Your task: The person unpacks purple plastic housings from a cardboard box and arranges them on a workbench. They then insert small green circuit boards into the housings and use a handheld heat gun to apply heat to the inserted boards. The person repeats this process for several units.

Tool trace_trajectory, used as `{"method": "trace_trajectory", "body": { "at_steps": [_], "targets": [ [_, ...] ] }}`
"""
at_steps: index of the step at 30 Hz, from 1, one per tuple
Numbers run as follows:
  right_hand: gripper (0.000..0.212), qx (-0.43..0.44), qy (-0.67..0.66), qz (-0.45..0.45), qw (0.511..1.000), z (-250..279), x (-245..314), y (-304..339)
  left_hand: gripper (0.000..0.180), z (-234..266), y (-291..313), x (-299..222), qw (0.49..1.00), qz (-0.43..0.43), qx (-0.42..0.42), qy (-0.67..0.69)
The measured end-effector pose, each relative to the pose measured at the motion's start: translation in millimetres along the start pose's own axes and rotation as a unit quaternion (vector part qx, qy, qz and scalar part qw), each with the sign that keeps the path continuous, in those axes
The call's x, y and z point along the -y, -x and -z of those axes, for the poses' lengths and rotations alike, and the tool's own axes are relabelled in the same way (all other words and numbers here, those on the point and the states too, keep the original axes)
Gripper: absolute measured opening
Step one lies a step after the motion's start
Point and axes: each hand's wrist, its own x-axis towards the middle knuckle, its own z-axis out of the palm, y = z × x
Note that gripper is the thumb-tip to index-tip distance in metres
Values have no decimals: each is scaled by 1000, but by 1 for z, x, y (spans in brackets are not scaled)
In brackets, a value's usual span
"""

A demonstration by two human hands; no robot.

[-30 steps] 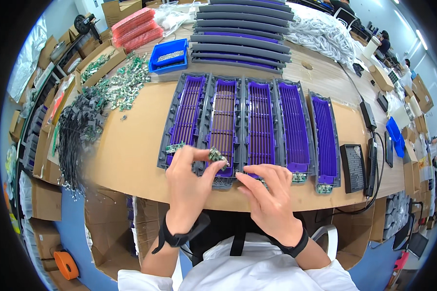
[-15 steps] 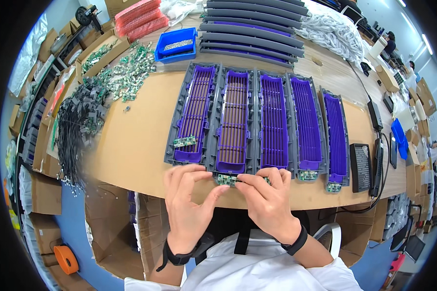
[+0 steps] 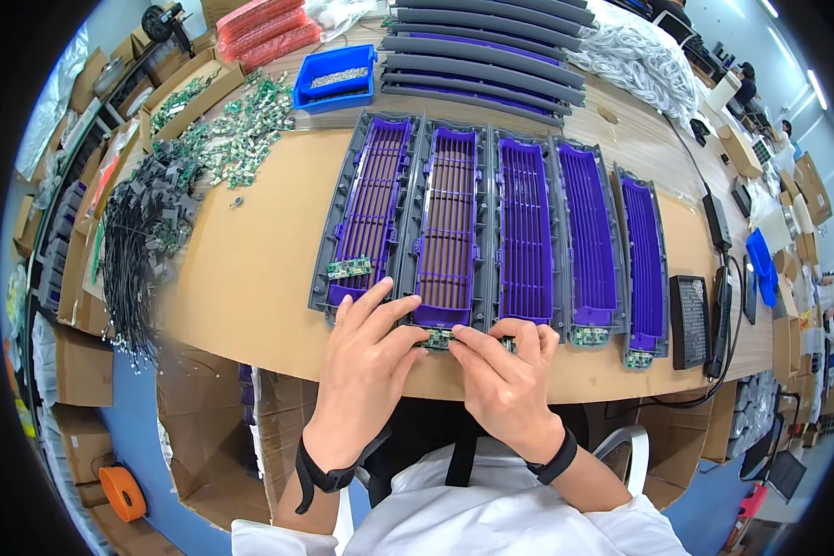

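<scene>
A small green circuit board (image 3: 437, 339) lies at the near end of the second grey-and-purple grille panel (image 3: 443, 315) from the left. My right hand (image 3: 508, 378) is closed, with thumb and fingertips gripping the board's right part. At its left end, the thumb and index finger of my left hand (image 3: 360, 375) close on the board, while the other fingers reach over the panel's edge. Another board (image 3: 349, 269) rests loose and slightly tilted across the leftmost panel (image 3: 371, 204). Boards (image 3: 591, 336) also sit at the near ends of panels further right.
Several grey curved panels (image 3: 482, 65) are stacked at the back. A blue bin (image 3: 335, 79) of small metal parts stands beside heaped green boards (image 3: 250, 130). Black cabled parts (image 3: 148, 241) pile up on the left. On the right are a black tray (image 3: 688, 320) and cables.
My left hand has moved in toward the board, and its thumb and index finger now meet at the board's left end. My right hand stays nearly in place.
</scene>
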Motion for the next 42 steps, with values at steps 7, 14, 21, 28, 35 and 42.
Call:
{"method": "trace_trajectory", "body": {
  "at_steps": [7,14,21,28,35,42],
  "targets": [
    [21,13,30,-31,999,-3,2,1,20,-6,-2,-1,1000,4,-1,-1],
    [32,64,-2,-47,997,8,5,-2,24,18,-3,-2,999,12,-26,16],
    [37,21,-46,-39,998,17,4,-9,24,34,-27,39,992,34,-91,-80],
    [36,23,-77,-35,996,18,10,-9,24,24,-39,44,991,30,-71,-111],
    [36,11,-102,-22,994,13,16,-15,21,28,-34,39,989,45,-130,-57],
    [25,-22,-157,-24,987,-12,35,-38,19,45,2,9,902,248,-156,318]
  ]
}}
